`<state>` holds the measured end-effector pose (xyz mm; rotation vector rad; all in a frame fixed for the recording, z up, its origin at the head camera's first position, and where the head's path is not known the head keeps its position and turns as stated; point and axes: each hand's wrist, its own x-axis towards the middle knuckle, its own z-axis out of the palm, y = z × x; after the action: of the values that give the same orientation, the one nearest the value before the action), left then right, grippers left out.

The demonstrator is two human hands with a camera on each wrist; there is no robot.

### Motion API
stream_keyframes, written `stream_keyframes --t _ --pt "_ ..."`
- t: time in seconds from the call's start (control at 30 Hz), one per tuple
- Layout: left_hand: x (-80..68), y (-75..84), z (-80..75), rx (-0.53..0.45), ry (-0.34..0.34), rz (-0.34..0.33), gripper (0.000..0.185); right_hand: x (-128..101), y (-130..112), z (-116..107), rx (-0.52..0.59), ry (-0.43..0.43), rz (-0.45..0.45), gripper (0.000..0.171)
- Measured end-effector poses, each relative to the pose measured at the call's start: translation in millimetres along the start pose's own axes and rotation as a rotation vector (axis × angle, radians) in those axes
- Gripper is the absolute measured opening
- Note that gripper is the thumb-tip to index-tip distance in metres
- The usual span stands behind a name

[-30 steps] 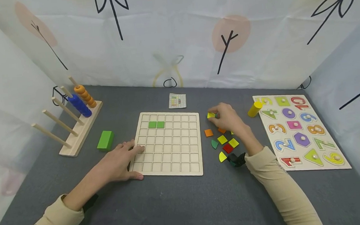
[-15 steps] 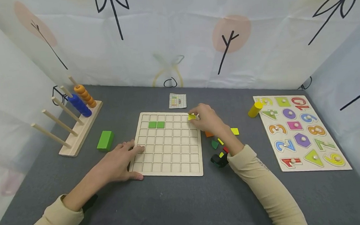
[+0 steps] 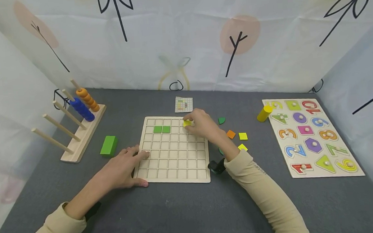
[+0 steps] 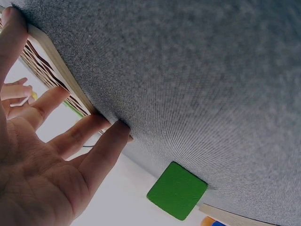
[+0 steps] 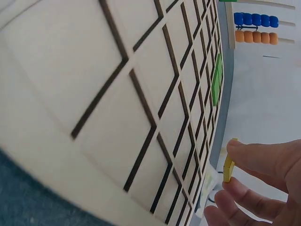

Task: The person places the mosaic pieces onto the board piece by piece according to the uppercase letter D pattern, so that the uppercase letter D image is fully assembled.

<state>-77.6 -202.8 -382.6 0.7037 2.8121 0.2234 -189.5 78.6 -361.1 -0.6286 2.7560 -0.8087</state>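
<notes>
A wooden grid board (image 3: 174, 155) lies on the table, with two green square tiles (image 3: 162, 129) side by side in its upper left cells. My left hand (image 3: 123, 168) rests on the board's left edge, fingers extended; the left wrist view shows fingertips (image 4: 60, 92) touching the rim. Over the upper right part of the board is my right hand (image 3: 202, 124), which pinches a yellow square tile (image 5: 229, 165) between thumb and fingers. In the right wrist view this tile is held apart from the grid surface. The cells under the right hand are hidden.
Loose tiles, among them an orange one (image 3: 231, 134) and a yellow one (image 3: 243, 136), lie right of the board, partly behind the forearm. Around stand a small pattern card (image 3: 184, 104), green block (image 3: 109, 145), peg stacker (image 3: 84, 138), yellow cylinder (image 3: 264, 113) and number puzzle (image 3: 308, 137).
My right hand has carried the yellow tile leftward from the loose tiles to above the upper right part of the board. The left hand has stayed in place.
</notes>
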Motion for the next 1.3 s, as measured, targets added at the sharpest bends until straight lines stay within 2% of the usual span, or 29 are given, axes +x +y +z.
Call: stream_keyframes --t 0.23,0.47,0.93,1.3 --pt "-0.6 -0.1 -0.4 -0.008 0.011 0.010 0.090 6 -10 8 0.030 -0.020 -0.029 0.033" --pt "-0.7 0.4 -0.9 -0.006 0.004 0.010 0.090 11 -17 16 -0.017 -0.048 -0.042 0.033" --pt "-0.1 0.5 -1.2 -0.002 0.003 0.007 0.090 20 -22 28 -0.071 -0.066 -0.026 0.033" --pt "0.5 0.6 -0.8 0.000 0.004 0.007 0.090 20 -24 28 -0.086 -0.071 -0.013 0.034"
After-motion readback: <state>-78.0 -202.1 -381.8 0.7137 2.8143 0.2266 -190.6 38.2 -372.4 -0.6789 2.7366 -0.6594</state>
